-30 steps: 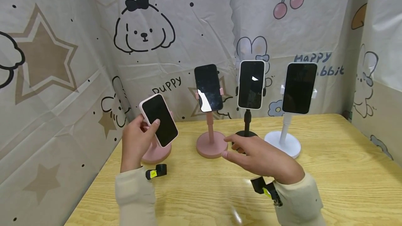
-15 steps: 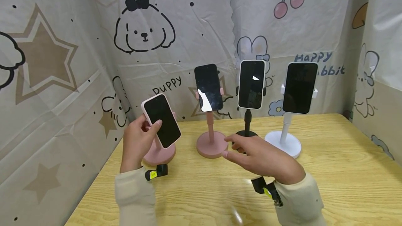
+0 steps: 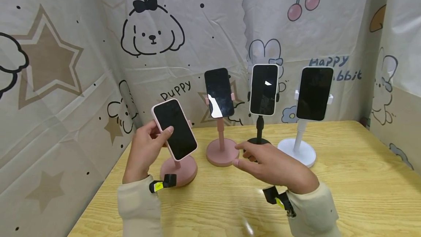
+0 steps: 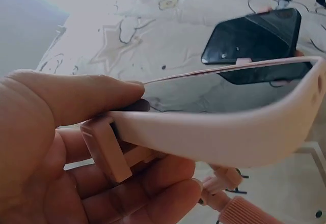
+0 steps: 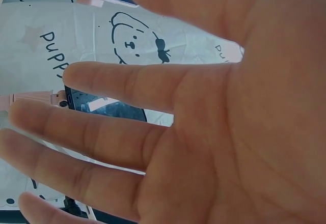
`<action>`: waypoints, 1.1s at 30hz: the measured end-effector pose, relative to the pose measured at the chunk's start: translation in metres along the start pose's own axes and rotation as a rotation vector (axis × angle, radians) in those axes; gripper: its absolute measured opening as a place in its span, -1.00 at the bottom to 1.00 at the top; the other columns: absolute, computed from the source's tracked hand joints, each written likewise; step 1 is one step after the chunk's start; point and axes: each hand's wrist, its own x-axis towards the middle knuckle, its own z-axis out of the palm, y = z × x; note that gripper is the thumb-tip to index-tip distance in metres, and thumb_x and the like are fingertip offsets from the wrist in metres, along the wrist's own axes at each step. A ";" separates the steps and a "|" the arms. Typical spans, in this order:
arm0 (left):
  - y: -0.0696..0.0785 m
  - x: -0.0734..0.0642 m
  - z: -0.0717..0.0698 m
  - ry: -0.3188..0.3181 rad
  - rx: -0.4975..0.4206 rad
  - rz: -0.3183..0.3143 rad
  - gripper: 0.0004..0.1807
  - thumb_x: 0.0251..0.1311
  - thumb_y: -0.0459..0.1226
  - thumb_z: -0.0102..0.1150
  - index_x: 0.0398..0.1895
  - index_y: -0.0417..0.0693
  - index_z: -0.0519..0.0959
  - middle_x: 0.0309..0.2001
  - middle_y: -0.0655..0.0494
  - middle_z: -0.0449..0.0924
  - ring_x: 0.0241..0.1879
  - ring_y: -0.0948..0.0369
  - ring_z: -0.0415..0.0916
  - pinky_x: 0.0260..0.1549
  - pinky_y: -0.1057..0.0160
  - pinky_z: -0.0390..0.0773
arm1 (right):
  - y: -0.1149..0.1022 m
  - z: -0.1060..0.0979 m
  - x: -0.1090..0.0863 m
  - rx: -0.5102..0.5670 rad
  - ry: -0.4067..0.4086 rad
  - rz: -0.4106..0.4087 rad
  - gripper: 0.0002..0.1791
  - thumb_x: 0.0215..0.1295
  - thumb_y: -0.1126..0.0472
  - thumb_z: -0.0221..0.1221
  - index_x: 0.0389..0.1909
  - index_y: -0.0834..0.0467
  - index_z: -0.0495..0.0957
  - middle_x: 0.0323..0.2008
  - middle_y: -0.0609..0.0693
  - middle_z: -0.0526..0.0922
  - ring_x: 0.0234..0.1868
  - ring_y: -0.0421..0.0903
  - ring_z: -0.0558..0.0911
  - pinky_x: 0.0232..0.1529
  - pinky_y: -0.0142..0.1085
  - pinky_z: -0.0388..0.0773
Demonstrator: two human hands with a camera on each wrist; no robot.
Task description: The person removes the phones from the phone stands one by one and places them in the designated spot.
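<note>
My left hand (image 3: 146,147) holds a phone in a pink case (image 3: 175,129), thumb on its black screen and fingers behind it. The phone is mounted on a pink phone stand (image 3: 182,171) at the left. In the left wrist view, the fingers curl under the stand's pink clamp (image 4: 107,150), which grips the phone case (image 4: 214,137). My right hand (image 3: 273,162) hovers with fingers extended, its fingertips overlapping the base of a second pink stand (image 3: 222,153) and near the black stand. Nothing is in the right palm (image 5: 204,142).
Three more phones stand in a row behind: a dark phone (image 3: 219,92) on the second pink stand, a white-cased phone (image 3: 264,90) on a black stand (image 3: 259,129), and another phone (image 3: 314,93) on a white stand (image 3: 297,151). A printed curtain (image 3: 210,25) encloses the wooden table (image 3: 217,207).
The pink-cased phone and its stand have moved right and towards me with my left hand; the stand's base now shows more. The right hand has stayed in place.
</note>
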 end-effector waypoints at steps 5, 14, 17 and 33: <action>0.009 -0.003 0.003 -0.041 -0.011 0.036 -0.58 0.26 -0.03 0.20 0.10 -0.04 0.53 -0.18 -0.04 0.58 -0.23 0.06 0.55 -0.29 0.21 0.61 | 0.002 0.001 0.001 -0.001 0.004 -0.002 -0.48 0.38 -0.19 0.04 0.23 0.00 0.43 -0.02 -0.04 0.63 -0.01 -0.08 0.61 -0.04 -0.07 0.55; 0.026 -0.007 0.016 -0.105 -0.019 0.096 -0.64 0.29 -0.10 0.19 0.05 -0.08 0.54 -0.20 -0.07 0.59 -0.25 0.06 0.54 -0.31 0.15 0.63 | 0.005 0.002 0.003 0.011 0.025 0.010 -0.45 0.38 -0.18 0.05 0.27 0.00 0.40 0.01 -0.03 0.63 0.00 -0.09 0.62 -0.02 -0.06 0.55; 0.031 -0.010 0.020 -0.122 -0.014 0.141 -0.68 0.30 -0.13 0.18 0.02 -0.09 0.55 -0.24 -0.06 0.61 -0.28 0.07 0.54 -0.34 0.16 0.62 | 0.004 0.003 0.004 0.015 0.065 -0.002 -0.47 0.39 -0.16 0.05 0.27 0.00 0.41 -0.04 -0.05 0.66 -0.04 -0.11 0.63 -0.03 -0.07 0.55; 0.057 -0.028 0.061 -0.266 -0.108 0.353 -0.76 0.33 -0.24 0.14 0.02 -0.07 0.53 -0.24 0.07 0.65 -0.27 0.13 0.54 -0.23 0.08 0.52 | -0.004 0.004 0.011 0.235 0.235 -0.063 -0.38 0.38 -0.22 0.03 0.31 0.05 0.32 -0.21 0.01 0.65 -0.34 -0.13 0.65 -0.36 -0.24 0.63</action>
